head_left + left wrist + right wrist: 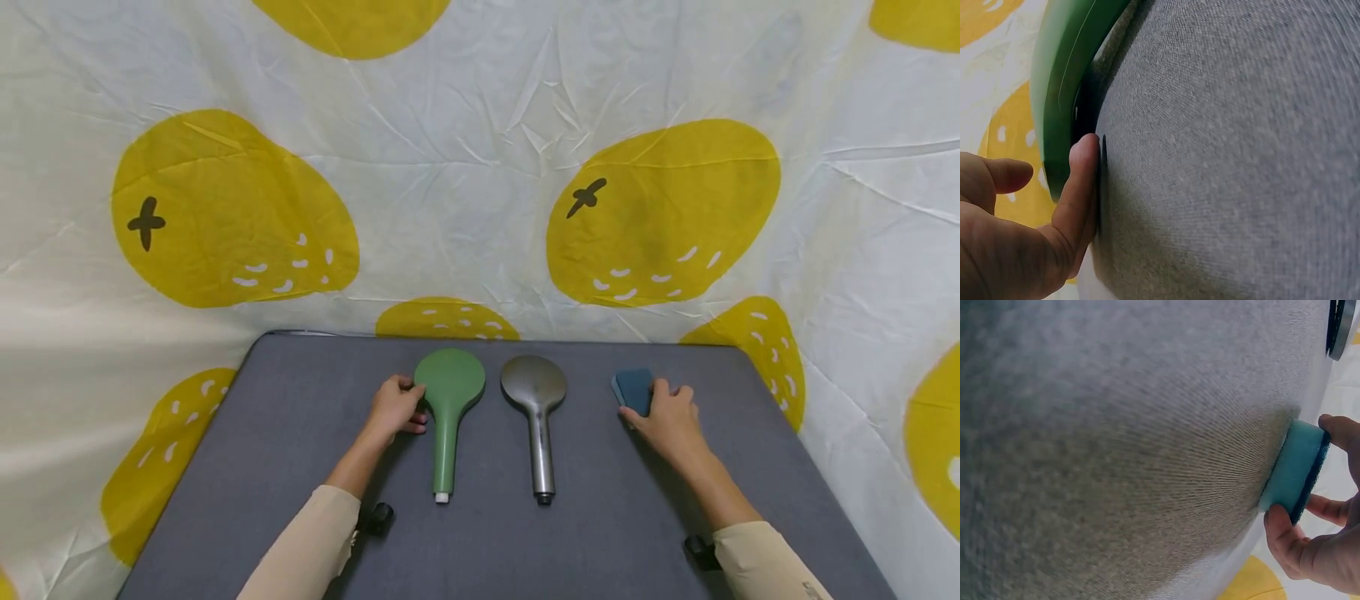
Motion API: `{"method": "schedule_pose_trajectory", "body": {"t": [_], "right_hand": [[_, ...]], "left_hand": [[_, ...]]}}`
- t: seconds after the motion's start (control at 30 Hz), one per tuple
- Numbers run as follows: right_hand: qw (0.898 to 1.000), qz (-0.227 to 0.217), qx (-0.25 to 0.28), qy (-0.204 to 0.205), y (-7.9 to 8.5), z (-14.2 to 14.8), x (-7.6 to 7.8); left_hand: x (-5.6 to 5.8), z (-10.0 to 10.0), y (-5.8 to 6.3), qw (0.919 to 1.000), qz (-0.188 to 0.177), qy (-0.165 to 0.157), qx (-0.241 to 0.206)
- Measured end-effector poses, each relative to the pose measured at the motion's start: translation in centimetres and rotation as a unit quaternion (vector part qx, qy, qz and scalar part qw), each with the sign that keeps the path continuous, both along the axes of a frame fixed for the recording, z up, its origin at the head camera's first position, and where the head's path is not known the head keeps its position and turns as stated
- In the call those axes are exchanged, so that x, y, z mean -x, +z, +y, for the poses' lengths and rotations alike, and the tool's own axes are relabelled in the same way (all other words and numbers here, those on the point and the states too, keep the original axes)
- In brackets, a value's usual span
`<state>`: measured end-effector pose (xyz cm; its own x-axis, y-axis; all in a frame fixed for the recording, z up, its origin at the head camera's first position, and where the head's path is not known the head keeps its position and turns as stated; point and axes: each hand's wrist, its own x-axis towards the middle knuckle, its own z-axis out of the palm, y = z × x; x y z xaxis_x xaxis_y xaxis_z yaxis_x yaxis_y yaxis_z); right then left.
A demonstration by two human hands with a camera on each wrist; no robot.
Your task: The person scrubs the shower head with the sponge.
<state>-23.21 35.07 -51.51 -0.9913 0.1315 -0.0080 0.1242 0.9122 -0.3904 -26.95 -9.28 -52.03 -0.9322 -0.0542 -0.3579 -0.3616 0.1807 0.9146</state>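
A green shower head [450,379] lies on the grey table, its handle pointing toward me. My left hand [397,408] is at its left edge; the left wrist view has the fingers straight, fingertips [1085,150] right by the underside of the green shower head [1057,94], and the thumb apart on the other side. Farther right, my right hand [671,421] holds a blue sponge [634,390] between thumb and fingers. Close up, the sponge [1294,465] shows a light blue foam body and a darker scouring layer, resting at the table surface.
Between the hands lies a metallic grey shower head [534,382] with a black handle end. The grey table [480,550] ends at the back against a white cloth [465,208] printed with yellow fruit. Dark wrist cameras sit under both forearms.
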Motion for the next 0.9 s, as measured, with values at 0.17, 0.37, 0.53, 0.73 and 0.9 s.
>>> {"method": "schedule_pose_trajectory", "body": {"t": [0.17,0.37,0.53,0.73,0.9], "right_hand": [[1.0,-0.007,0.017,-0.008,-0.2,0.1,-0.1],[0.999,-0.012,0.033,-0.018,0.1,0.3,-0.7],[0.999,0.001,0.039,-0.023,1.0,0.4,-1.1],[0.998,0.048,0.044,-0.022,2.6,-0.5,-1.4],[0.994,0.097,0.055,-0.004,3.9,-2.2,-1.8]], "left_hand": [[-0.1,-0.4,-0.2,0.9999,0.012,0.003,0.003],[-0.7,-1.0,0.4,0.9988,0.047,0.01,0.009],[-1.3,-1.6,1.3,0.9941,0.091,0.016,0.056],[-2.2,-2.5,2.5,0.9794,0.141,0.007,0.144],[-3.0,-2.9,3.5,0.9672,0.167,-0.012,0.192]]}}
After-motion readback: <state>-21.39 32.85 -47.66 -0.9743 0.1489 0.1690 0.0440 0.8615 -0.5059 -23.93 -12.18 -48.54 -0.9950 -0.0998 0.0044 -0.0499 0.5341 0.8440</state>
